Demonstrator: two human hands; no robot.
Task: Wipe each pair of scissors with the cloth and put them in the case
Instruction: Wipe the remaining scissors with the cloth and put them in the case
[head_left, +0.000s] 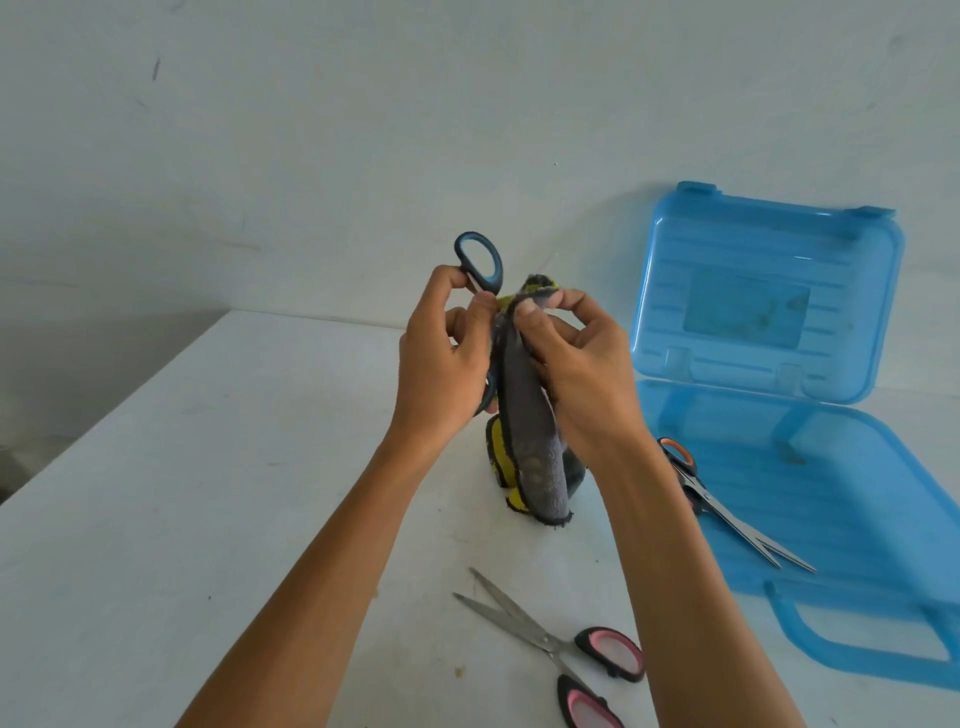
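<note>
At mid-frame, the left hand (441, 364) grips the blue-handled scissors (480, 260) while the right hand (582, 374) pinches the grey-and-yellow cloth (530, 441) around their blades. Orange-handled scissors (727, 514) lie in the open blue case (857, 493) at right; pink-handled scissors (545, 636) sit on the table (208, 493), lower centre, probably not yet wiped.

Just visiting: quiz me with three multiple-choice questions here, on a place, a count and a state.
1. Where do the orange-handled scissors lie? A) in the case B) on the floor C) in a hand
2. How many pairs of scissors show? A) two B) three C) five
3. The case is: A) shut B) open C) upside down
Answers: A, their blades rest inside it. B, plus blue-handled scissors in the left hand, partly covered by the cloth, pink-handled scissors on the table. B, its lid stands up.
</note>
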